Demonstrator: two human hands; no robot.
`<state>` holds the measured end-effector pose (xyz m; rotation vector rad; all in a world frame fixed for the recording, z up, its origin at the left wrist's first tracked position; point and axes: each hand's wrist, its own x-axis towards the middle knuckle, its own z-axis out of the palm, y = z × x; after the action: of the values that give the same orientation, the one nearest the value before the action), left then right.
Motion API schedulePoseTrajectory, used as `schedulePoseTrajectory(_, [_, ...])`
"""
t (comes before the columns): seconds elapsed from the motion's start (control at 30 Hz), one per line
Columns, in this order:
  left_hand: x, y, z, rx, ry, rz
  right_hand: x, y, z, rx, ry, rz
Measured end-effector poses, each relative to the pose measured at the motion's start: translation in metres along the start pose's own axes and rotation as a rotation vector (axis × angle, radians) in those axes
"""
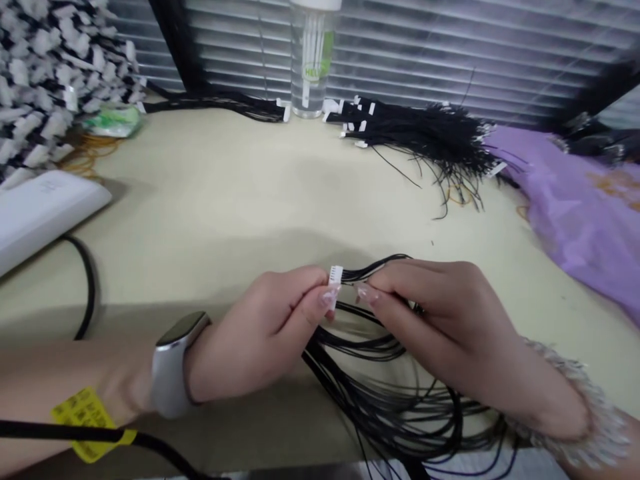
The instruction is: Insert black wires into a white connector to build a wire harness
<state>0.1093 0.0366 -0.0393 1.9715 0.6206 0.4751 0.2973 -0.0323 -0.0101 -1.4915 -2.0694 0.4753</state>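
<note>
Pinched between the thumb and fingers of my left hand [270, 327] is a small white connector [335, 275] with a row of slots. Thin black wires [367, 270] run from its right side toward my right hand [445, 320]. That hand is closed in a pinch on a black wire close to the connector; its fingertips hide part of the wire. Below both hands, a loose bundle of black wires [380, 400] loops down over the table's front edge.
At the back stand a clear bottle [307, 67] and black wire bundles [415, 130] with white connectors. A purple bag [565, 193] lies right. On the left are a heap of white connectors [50, 73], a white device [50, 207] and a black cable with a yellow label [87, 420].
</note>
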Motion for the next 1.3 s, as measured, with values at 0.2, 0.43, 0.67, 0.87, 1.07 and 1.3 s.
schedulePoseTrajectory(0.2, [-0.001,0.002,0.0,0.065,-0.022,0.019,-0.001,0.0,0.0,-0.008,-0.03,-0.068])
schedulePoseTrajectory(0.43, [-0.001,0.004,0.0,0.073,-0.032,0.03,-0.004,0.002,0.003,-0.13,0.033,-0.113])
schedulePoseTrajectory(0.67, [-0.001,0.005,0.0,0.131,-0.049,0.093,-0.01,0.0,0.005,-0.287,0.12,-0.177])
schedulePoseTrajectory(0.87, [-0.003,0.003,0.0,0.152,-0.145,0.066,-0.01,-0.001,0.006,-0.271,0.136,-0.239])
schedulePoseTrajectory(1.07, [-0.001,0.004,0.0,0.164,-0.196,0.061,-0.008,0.004,0.006,-0.255,0.083,-0.282])
schedulePoseTrajectory(1.3, [0.004,0.001,-0.001,0.021,0.009,-0.02,-0.004,0.012,-0.005,-0.347,0.139,-0.16])
